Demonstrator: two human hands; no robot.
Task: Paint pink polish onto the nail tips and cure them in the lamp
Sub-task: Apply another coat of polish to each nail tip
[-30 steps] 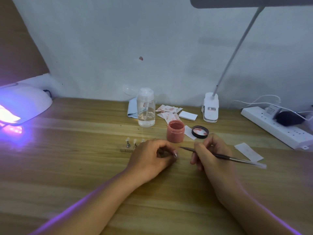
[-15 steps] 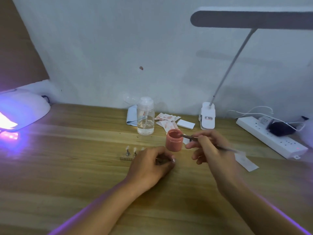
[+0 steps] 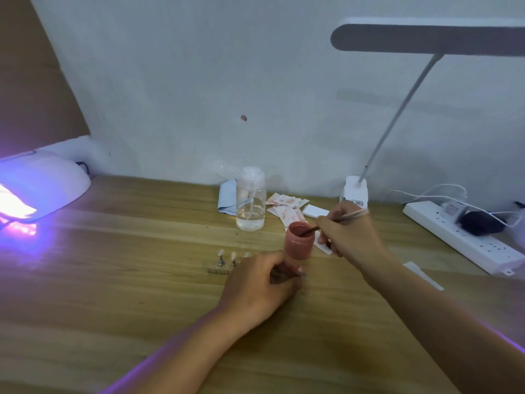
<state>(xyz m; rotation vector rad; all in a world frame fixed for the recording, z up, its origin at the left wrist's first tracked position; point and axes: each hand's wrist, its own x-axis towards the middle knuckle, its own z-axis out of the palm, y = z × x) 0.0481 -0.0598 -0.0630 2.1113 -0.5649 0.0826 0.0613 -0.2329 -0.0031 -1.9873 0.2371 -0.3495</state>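
Note:
An open pink polish jar [image 3: 299,245] stands mid-table. My right hand [image 3: 350,234] pinches a thin metal brush [image 3: 345,218], and its tip dips into the jar's mouth. My left hand [image 3: 260,282] lies curled on the table just in front of the jar, pinching a small holder that is mostly hidden by the fingers. To its left, a small strip stand [image 3: 218,270] carries several pale nail tips [image 3: 221,253] on metal pegs; the hand covers its right end. The white curing lamp [image 3: 39,189] glows violet at the far left edge.
A clear pump bottle [image 3: 251,203] and a blue cloth [image 3: 227,196] stand behind the jar, with stained paper wipes [image 3: 284,207] beside them. A desk lamp base [image 3: 355,191] and a white power strip [image 3: 466,237] with cables sit at the right. A paper slip [image 3: 423,275] lies near my right forearm.
My right hand carried the brush from the table in front of the jar up to it, and the bristles now sit inside the polish. The left hand stayed in place.

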